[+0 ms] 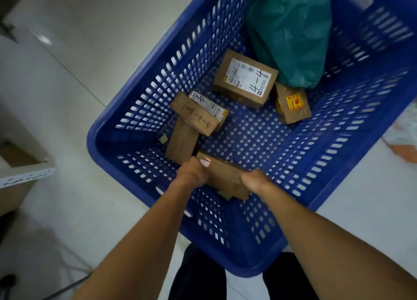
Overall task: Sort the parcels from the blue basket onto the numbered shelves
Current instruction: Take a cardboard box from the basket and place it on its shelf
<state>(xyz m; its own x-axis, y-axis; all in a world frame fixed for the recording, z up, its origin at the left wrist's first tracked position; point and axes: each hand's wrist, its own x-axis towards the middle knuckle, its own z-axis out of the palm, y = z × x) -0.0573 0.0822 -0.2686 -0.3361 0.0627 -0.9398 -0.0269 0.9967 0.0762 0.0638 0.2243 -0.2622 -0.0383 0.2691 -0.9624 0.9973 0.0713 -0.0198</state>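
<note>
Both my hands reach down into the blue basket (112, 139). My left hand (193, 172) and my right hand (255, 180) grip opposite ends of a brown cardboard parcel (223, 175) near the basket's front wall. Further in lie a parcel marked "4-4" (244, 79), a long parcel with handwriting (196, 114) resting on a plain brown parcel (181, 145), a small parcel with a yellow sticker (292, 104), and a green plastic bag parcel (291, 33) at the far end.
The basket stands on a pale floor (94, 21). A white shelf edge with a cardboard box (20, 164) is at the left. Some pale and orange packaging (404, 141) lies on the floor at the right. My dark trouser legs (198, 275) are below the basket.
</note>
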